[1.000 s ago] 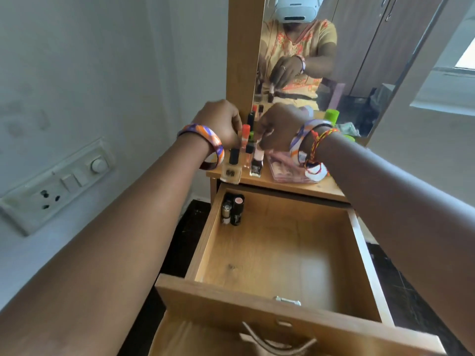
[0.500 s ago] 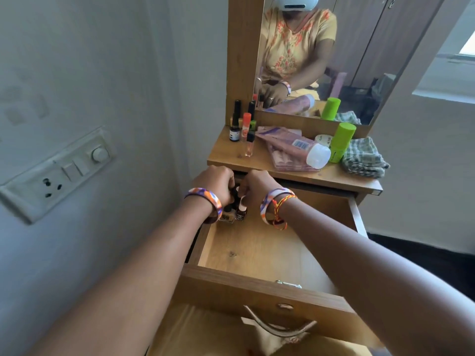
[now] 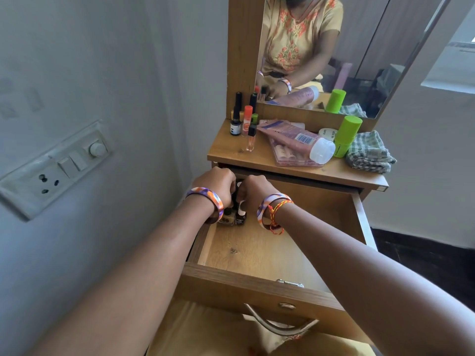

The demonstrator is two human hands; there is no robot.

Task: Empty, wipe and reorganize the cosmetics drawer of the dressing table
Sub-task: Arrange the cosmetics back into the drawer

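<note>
- Both hands have come down off the table top, where they were a second ago, into the back left corner of the open drawer (image 3: 359, 222); half a second ago they were already there and have barely shifted since.
- Left hand (image 3: 214, 182) is curled, fingers bent down over the caps of the nail polish bottles (image 3: 235, 218); whether it actually grips one is hidden by its knuckles.
- Right hand (image 3: 253, 187) is curled just beside it, fingers pinching the pale cap of the dark bottle.
- Two bottles show below the hands, a tan one on the left and a dark one on the right, standing upright and touching, tight against the drawer's left wall.
- Apart from these bottles, the drawer floor shows only bare wood, with a curved metal handle (image 3: 280, 327) on its front.
- On the table top (image 3: 226, 150) behind the drawer, a cluster of small bottles (image 3: 244, 122) stands at the left, near the mirror (image 3: 359, 47) frame.
- A pink tube (image 3: 295, 138) lies on its side across a flat pink case (image 3: 290, 160).
- A green canister (image 3: 345, 136) stands upright right of the tube, with a folded checked cloth (image 3: 370, 154) just beside it.
- A switch plate (image 3: 54, 168) is on the wall to the left.
</note>
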